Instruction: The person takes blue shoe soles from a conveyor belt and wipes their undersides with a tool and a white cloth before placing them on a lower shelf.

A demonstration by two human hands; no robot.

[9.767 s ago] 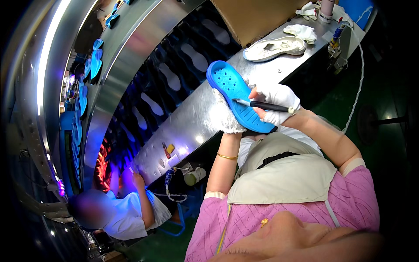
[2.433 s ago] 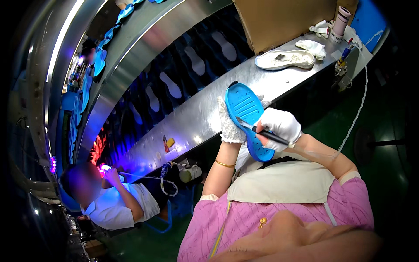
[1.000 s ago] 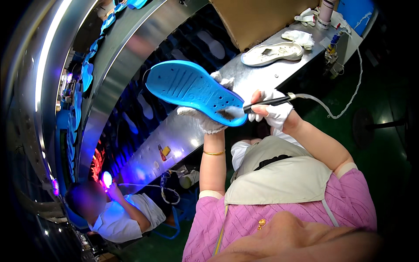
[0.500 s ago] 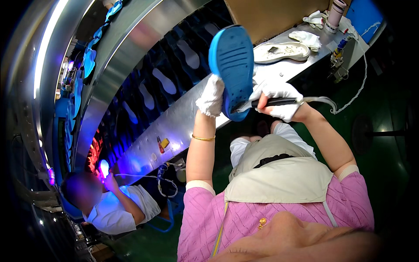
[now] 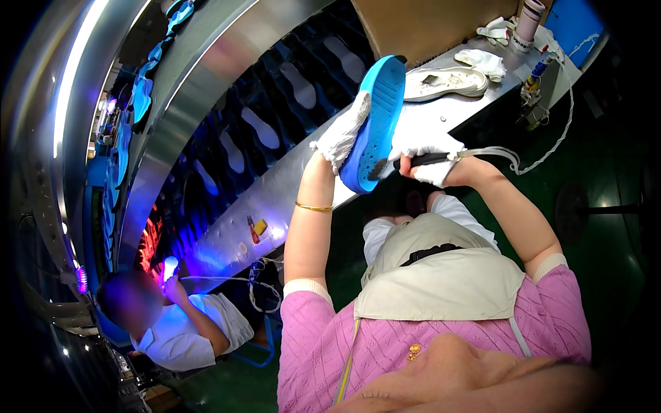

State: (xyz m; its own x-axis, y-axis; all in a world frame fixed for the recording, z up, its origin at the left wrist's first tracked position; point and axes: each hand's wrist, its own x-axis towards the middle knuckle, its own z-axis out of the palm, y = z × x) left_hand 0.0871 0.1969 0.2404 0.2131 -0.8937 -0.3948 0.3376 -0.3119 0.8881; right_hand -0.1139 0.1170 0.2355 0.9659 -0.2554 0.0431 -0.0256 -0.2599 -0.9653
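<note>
My left hand (image 5: pixel 346 135), in a white glove, is closed round the side of a blue shoe sole (image 5: pixel 380 113). The sole is raised over the bench edge, tilted so that its side wall shows along with its grooved, dotted face. In my white-gloved right hand (image 5: pixel 441 146) is a brush (image 5: pixel 428 159) with a dark handle, and a pale hose trails from its back end. Its dark bristles rest against the near end of the sole, or very close to it. Some of my left fingers are hidden behind the sole.
Beyond the sole, a white shoe (image 5: pixel 444 84) and a white glove (image 5: pixel 482 63) lie on the metal bench (image 5: pixel 289 186). Dark conveyor belt (image 5: pixel 255 158) carries several pale soles. A cardboard sheet (image 5: pixel 434 31) stands behind. A seated co-worker (image 5: pixel 200 330) holds something glowing at left.
The sole has tipped onto its side and shifted a little right and down, showing more of its side wall. My right hand and brush moved slightly left. The co-worker's glowing thing moved slightly.
</note>
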